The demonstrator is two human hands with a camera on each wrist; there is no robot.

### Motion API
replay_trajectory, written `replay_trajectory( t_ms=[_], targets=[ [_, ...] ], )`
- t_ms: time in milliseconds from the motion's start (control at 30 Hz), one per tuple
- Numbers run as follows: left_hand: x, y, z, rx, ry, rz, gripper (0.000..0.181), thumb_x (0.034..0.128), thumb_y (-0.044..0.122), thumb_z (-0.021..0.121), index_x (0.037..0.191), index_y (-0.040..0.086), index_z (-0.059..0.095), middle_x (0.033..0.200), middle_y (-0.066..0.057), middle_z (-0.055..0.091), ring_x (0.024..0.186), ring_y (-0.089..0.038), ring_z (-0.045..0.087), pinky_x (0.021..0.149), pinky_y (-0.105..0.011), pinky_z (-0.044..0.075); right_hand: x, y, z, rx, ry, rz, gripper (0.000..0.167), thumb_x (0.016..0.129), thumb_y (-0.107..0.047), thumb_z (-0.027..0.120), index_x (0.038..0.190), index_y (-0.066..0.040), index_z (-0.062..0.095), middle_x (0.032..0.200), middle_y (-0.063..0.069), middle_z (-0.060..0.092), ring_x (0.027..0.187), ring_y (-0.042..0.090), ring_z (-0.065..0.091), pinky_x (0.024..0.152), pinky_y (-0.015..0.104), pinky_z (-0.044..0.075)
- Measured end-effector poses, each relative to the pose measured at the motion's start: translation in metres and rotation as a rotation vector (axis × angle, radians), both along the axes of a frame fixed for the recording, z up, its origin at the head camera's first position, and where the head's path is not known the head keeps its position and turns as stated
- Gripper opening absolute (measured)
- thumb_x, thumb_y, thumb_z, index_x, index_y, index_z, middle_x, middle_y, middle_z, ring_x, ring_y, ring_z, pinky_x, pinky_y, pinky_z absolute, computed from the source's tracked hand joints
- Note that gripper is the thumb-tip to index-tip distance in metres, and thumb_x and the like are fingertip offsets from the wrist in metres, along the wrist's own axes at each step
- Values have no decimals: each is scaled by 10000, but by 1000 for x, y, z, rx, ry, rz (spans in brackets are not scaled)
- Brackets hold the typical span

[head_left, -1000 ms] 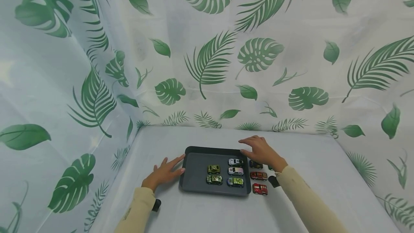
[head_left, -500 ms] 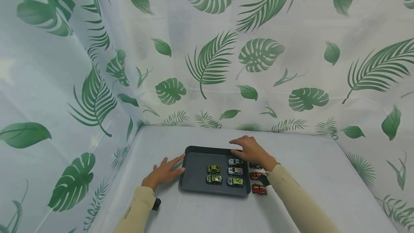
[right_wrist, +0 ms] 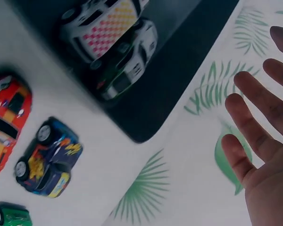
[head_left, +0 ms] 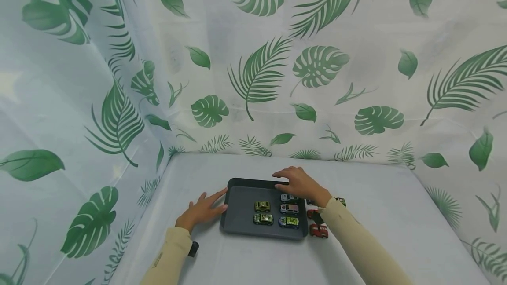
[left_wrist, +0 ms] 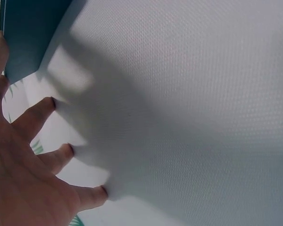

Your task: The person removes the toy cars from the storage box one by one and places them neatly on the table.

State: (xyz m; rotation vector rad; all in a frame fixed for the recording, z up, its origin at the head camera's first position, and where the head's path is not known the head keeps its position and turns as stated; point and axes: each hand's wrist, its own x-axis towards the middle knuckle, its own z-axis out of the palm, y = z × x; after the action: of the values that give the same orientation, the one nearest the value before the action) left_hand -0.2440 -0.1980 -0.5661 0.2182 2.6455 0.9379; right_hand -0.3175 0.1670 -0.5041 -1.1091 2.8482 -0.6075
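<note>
Spreading its fingers, the left hand touches the left rim of a gray tray of five toy cars on the surface; the right hand, fingers parted, hovers by its far rim.

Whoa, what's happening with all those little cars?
A person's left hand touches the left edge of a gray tray with five toy cars in it. The right hand is by the tray's far edge, with no car visible in it. Four more cars sit outside the tray, off to its right.
</note>
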Motion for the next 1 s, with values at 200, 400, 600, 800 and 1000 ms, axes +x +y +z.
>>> replay_trajectory(
  t_ms=[200,400,600,800,1000],
  targets=[
    [0,0,-4,-5,-3,12,657,1077,518,619,1670,316,421,1702,-78,398,1596,-504,154,1160,-839,67,-3,-14,-4,30,-25,33,348,1013,-214,774,1325,-62,756,1276,101,755,1213,358,657,1030,663,453],
    [2,1,-4,1,-1,14,656,1077,499,631,1671,316,421,1703,-83,395,1597,-506,149,1159,-841,62,-2,-30,-10,53,-44,91,365,1001,-193,791,1327,-33,752,1278,113,754,1189,345,661,1008,632,471],
    [1,0,-6,8,4,11,649,1080,490,631,1669,312,425,1701,-96,397,1596,-509,150,1157,-843,60,4,-44,-15,82,-63,127,381,991,-203,803,1329,-36,752,1265,107,759,1181,330,664,1002,601,482],
    [2,0,-3,26,10,2,667,1074,536,615,1673,324,412,1707,-114,382,1590,-524,146,1164,-835,36,7,-52,-22,107,-74,141,381,961,-183,831,1305,-35,761,1233,97,770,1146,323,677,968,597,485],
    [1,0,-3,13,10,-3,671,1076,557,598,1677,329,404,1714,-92,373,1595,-515,137,1165,-834,31,6,-52,-36,120,-40,193,381,938,-172,849,1287,-42,769,1175,78,783,1076,275,706,949,607,507]
  ],
)
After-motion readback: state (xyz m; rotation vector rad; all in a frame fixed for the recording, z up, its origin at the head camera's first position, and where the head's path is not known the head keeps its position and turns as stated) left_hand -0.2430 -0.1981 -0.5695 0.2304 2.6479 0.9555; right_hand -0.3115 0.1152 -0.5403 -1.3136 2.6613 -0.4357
